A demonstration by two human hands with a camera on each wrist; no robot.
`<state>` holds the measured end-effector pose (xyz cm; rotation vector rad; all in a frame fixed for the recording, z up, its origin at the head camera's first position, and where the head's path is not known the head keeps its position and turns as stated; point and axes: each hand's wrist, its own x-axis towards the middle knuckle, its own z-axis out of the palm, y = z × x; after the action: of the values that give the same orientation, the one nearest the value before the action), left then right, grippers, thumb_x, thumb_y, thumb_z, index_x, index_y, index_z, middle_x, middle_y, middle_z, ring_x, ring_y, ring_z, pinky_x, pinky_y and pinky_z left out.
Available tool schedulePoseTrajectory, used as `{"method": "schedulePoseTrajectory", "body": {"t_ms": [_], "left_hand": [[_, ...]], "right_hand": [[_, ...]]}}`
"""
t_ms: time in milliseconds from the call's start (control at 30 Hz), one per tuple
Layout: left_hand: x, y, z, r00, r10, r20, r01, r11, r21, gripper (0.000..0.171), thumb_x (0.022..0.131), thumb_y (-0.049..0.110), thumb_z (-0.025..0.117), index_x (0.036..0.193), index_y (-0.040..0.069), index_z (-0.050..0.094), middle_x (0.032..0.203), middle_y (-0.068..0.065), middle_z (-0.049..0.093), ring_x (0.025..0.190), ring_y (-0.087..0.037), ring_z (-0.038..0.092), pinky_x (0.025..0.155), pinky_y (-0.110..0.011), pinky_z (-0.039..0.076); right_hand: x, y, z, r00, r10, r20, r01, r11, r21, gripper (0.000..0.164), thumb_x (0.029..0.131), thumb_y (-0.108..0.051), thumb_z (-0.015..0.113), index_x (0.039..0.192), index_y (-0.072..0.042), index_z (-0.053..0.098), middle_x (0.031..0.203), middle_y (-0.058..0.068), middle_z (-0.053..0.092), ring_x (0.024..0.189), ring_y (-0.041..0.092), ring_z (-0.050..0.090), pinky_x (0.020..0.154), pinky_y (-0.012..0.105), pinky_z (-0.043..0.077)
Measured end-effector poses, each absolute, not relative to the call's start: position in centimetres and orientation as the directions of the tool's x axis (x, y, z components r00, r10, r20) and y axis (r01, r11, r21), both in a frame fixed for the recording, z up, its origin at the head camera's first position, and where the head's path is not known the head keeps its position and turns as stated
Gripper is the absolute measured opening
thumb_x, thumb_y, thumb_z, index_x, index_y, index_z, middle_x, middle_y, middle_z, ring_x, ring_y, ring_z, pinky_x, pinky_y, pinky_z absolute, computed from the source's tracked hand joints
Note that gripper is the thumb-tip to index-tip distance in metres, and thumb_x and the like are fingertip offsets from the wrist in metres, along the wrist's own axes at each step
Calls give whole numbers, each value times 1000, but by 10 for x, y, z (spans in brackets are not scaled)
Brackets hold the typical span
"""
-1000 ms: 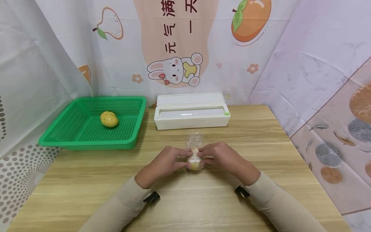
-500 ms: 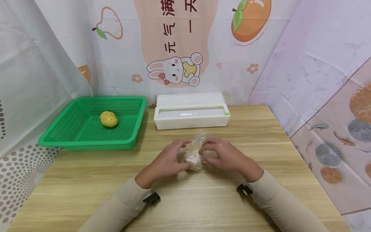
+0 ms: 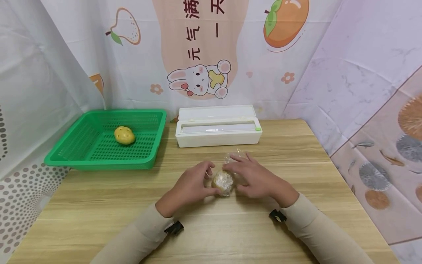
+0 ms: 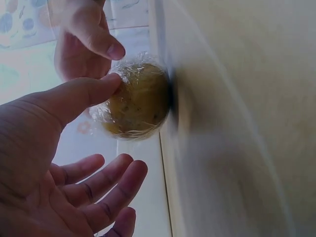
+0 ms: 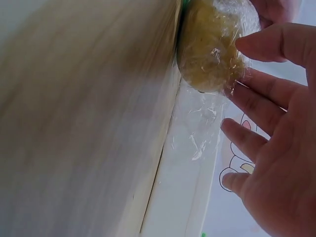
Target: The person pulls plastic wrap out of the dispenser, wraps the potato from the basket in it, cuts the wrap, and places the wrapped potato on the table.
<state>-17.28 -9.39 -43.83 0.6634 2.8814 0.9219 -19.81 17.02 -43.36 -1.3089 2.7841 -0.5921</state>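
A potato wrapped in cling film (image 3: pixel 223 182) rests on the table between both hands, its wrinkled film bunched on top. A loose tail of film (image 5: pixel 195 123) sticks out from it on the far side. My left hand (image 3: pixel 191 184) touches the potato with the thumb, while its fingers (image 4: pixel 118 190) stand apart from it, loosely bent. My right hand (image 3: pixel 254 178) lies on the other side, index fingertip at the potato's far edge and other fingers over the film tail. In the right wrist view the wrapped potato (image 5: pixel 205 49) shows yellow through the film.
A green plastic basket (image 3: pixel 99 165) stands at the back left with a bare potato (image 3: pixel 124 135) in it. Behind the hands, a white cling film dispenser (image 3: pixel 219 139) stands with its lid up. A printed curtain (image 3: pixel 132 73) closes off the back.
Both hands have loosened from gripping the potato's sides. The potato has turned, and its film tail now points further right. The right fingers have spread over that tail.
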Motion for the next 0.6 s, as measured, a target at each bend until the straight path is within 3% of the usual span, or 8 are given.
{"method": "schedulePoseTrajectory", "body": {"t_ms": [267, 467, 600], "left_hand": [[-181, -103, -434, -914, 399, 68, 357, 716, 599, 62, 81, 34, 90, 130, 12, 60, 110, 0, 67, 99, -13, 65, 84, -35, 55], [-183, -105, -434, -907, 409, 104, 392, 724, 567, 25, 86, 24, 83, 102, 17, 65, 92, 4, 63, 83, -9, 59, 73, -29, 51], [-181, -103, -433, -867, 471, 161, 478, 698, 532, 13, 89, 17, 77, 91, 19, 64, 84, 6, 59, 76, -8, 54, 69, -25, 48]], "right_hand": [[-201, 173, -432, -702, -699, 137, -696, 632, -340, 48, 86, -23, 70, 133, -20, 68, 137, -8, 66, 148, 31, 43, 122, 72, 10], [-201, 175, -433, -696, -696, 176, -712, 639, -291, 42, 85, -20, 73, 127, -18, 71, 135, 0, 63, 135, 25, 53, 121, 72, 16], [-200, 176, -431, -713, -685, 151, -693, 654, -304, 41, 86, -18, 72, 127, -18, 71, 133, 0, 64, 133, 22, 54, 122, 70, 17]]}}
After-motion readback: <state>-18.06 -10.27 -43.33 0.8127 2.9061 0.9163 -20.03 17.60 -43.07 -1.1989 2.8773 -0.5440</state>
